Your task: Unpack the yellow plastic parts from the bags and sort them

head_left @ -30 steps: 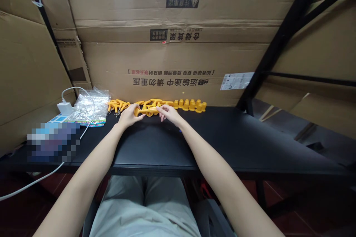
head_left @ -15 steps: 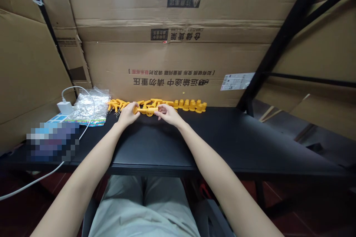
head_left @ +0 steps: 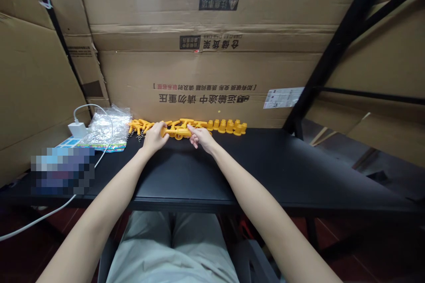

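A yellow plastic part (head_left: 181,133) with a thick tube-like body lies level between my hands, just above the black tabletop. Its left end is in my left hand (head_left: 155,137), whose fingers are wrapped round it and partly hide it. At the right end is my right hand (head_left: 202,137), with thumb and forefinger against the tip and the other fingers curled under. Behind the hands lie several yellow T-shaped pieces (head_left: 187,121), partly covered by the held part. More branched yellow pieces (head_left: 141,124), with thin metal bits beside them, lie left of my left hand.
Several yellow stepped caps (head_left: 229,125) stand at the back, right of my hands. Clear plastic bags (head_left: 109,126) and a white charger (head_left: 77,129) with a cable lie at left. A cardboard wall (head_left: 206,66) closes the back; a black metal post (head_left: 332,48) rises at right.
My right hand's fingers have shifted: the forefinger is straighter at the part's right end and the others are more curled. The left hand has turned slightly and still holds the part.
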Motion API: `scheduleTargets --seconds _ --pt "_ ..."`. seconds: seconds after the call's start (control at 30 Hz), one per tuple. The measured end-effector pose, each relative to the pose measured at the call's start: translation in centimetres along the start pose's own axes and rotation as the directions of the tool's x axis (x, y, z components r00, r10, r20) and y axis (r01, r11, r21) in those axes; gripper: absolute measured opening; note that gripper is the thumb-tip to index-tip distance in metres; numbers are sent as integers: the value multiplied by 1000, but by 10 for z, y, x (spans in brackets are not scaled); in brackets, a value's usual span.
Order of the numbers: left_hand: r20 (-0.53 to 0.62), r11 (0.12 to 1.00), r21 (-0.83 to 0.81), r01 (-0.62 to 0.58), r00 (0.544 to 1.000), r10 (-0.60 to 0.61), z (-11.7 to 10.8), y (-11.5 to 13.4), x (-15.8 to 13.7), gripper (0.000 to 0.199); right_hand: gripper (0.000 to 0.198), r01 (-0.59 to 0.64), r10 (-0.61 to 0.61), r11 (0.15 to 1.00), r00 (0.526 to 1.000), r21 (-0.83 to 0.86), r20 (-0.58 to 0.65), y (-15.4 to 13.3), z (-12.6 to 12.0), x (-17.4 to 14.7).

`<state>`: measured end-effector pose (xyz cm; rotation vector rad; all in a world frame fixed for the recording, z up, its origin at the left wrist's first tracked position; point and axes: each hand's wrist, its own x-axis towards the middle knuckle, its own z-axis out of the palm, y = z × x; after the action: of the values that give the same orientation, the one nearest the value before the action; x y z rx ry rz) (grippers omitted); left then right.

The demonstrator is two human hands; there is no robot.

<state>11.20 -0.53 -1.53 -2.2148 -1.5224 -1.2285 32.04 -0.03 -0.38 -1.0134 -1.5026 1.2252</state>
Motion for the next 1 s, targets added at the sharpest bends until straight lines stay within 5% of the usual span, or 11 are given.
scheduleTargets --seconds 0.27,0.47,0.8,1.0 --pt "-4 1000 29 -3 1000 3 1 3 -1 21 45 -289 295 935 955 205 -1 -11 8 -3" --pt "6 999 45 -2 1000 2 0 5 -1 22 48 -459 447 872 888 171 108 -11 6 -4" --pt "81 1000 -8 16 997 -16 4 2 -4 26 50 -483 473 835 875 263 105 -11 7 -5" --pt "132 979 -174 -107 983 131 5 -10 -1 69 30 -354 351 808 931 471 97 -17 -2 -2"
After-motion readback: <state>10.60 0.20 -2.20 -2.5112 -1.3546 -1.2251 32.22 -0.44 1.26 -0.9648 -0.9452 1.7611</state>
